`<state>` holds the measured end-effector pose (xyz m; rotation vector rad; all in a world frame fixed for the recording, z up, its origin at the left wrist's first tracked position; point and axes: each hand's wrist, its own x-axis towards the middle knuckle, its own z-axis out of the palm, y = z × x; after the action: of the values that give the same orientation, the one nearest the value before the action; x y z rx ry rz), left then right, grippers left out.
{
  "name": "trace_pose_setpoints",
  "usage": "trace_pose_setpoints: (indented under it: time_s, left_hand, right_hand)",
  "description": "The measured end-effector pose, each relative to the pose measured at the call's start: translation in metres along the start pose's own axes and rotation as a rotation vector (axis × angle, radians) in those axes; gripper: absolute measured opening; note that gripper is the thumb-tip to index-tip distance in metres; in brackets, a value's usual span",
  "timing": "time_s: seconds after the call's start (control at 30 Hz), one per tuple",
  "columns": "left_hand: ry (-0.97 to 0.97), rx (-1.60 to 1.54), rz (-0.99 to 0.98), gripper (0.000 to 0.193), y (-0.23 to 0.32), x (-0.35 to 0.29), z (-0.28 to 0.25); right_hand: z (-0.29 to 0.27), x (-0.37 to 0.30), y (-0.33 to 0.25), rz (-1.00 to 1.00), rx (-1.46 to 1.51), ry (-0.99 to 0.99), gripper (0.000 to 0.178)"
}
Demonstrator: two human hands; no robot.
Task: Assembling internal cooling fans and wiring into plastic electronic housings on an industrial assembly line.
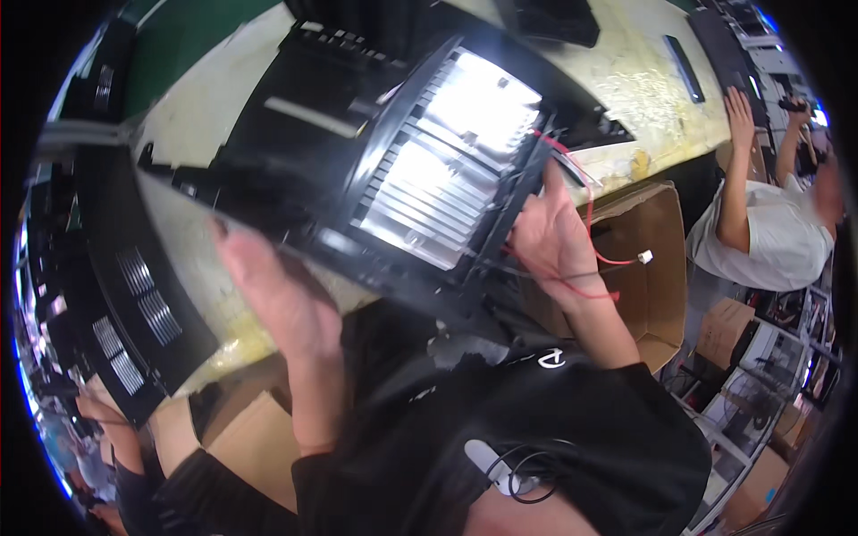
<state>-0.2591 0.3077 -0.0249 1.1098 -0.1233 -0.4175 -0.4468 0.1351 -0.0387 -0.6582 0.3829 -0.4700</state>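
Observation:
A large black plastic panel [299, 161] is held tilted over the table in front of me. Set in it is a black-framed section with two bright, ribbed silvery windows [435, 201]. My left hand [281, 290], smeared by motion, is at the panel's near left edge, its fingertips partly hidden. At the right end, my right hand [556, 237] grips the frame with the fingers bent round its edge. Thin red wires [590, 210] hang beside that hand and end in a small white connector [644, 257].
The pale worktable [639, 67] carries a dark slim bar [684, 69]. More black panels [143, 295] lie at left. Open cardboard boxes [657, 268] stand below the table's near edge. Co-workers are at both sides, one in a white shirt [760, 232] at right.

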Motion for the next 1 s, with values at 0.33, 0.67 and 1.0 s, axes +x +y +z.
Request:
trace_pose_setpoints:
  time_s: [0.33, 0.67, 1.0]
  left_hand:
    - [0.015, 0.228, -0.005, 0.076, 0.005, -0.060, 0.009]
    - [-0.247, 0.358, 0.080, 0.084, -0.031, -0.085, 0.030]
    - [-0.214, -0.172, 0.180, 0.049, 0.091, 0.059, 0.096]
  right_hand:
    - [-0.076, -0.046, -0.171, -0.537, -1.243, 0.374, 0.027]
    - [0.001, 0.103, -0.102, 0.388, -0.475, -0.103, 0.044]
    - [0.124, 0.160, -0.144, 0.149, -0.318, -0.145, 0.049]
